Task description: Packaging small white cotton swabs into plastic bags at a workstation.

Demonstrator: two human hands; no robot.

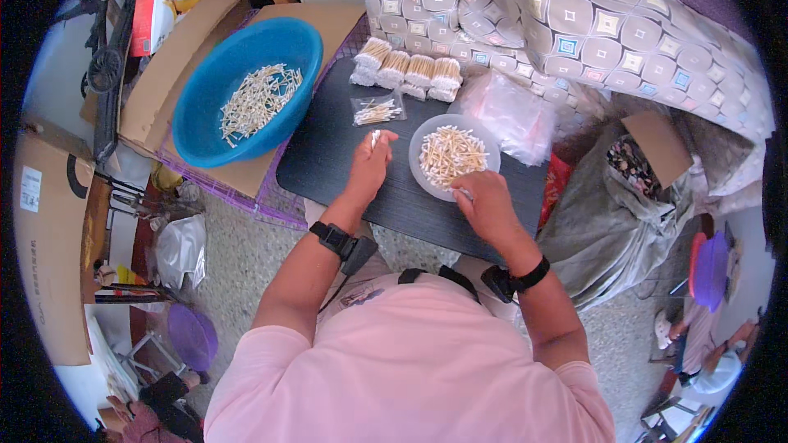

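My left hand point(371, 166) is closed over the dark table point(328, 166), with the white tips of a few cotton swabs point(375, 139) showing between thumb and fingers. My right hand point(486, 203) is pinched at the near right rim of a round white bowl point(417, 171). A small white tip, seemingly a cotton swab's, shows at its fingertips. Loose cotton swabs point(450, 152) with pale sticks fill the bowl. Beyond my left hand lies a small clear bag point(378, 111) with several swabs in it. Bundles of cotton swabs point(417, 70) stand in a row at the table's far edge.
A large blue basin point(190, 133) with loose swabs rests on cardboard at the left. Clear plastic bags point(510, 119) are piled at the table's far right. A patterned cushioned seat point(607, 20) stands behind, and a grey sack point(599, 217) at the right. Other people sit at both lower corners.
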